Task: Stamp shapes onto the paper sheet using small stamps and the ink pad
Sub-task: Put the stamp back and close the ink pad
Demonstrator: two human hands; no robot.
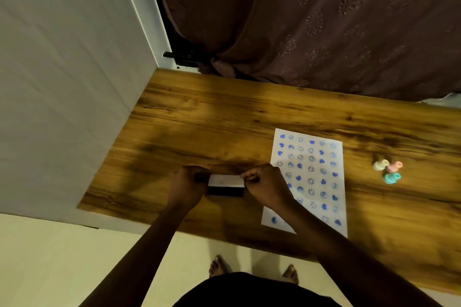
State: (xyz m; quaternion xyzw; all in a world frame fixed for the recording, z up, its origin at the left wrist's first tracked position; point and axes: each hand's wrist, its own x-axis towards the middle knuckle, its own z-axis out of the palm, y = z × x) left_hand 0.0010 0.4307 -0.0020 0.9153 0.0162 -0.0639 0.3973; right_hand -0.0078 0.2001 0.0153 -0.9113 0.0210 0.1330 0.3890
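Note:
A white paper sheet (314, 157) lies on the wooden table (224, 119), covered with several rows of blue hearts and smiley faces. Left of it is the ink pad (225, 184), a small rectangular box with a pale lid and dark base. My left hand (188, 185) grips its left end and my right hand (265, 185) pinches its right end; both hold it just above or on the table. Three small stamps stand to the right of the sheet: a cream stamp (380, 165), a pink stamp (395, 166) and a teal stamp (391, 178). My right forearm covers the sheet's near left corner.
A white wall panel (74, 82) borders the table on the left. A dark patterned curtain (311, 20) hangs behind the far edge. The table's near edge runs diagonally above the cream floor, where bare feet (254, 269) show.

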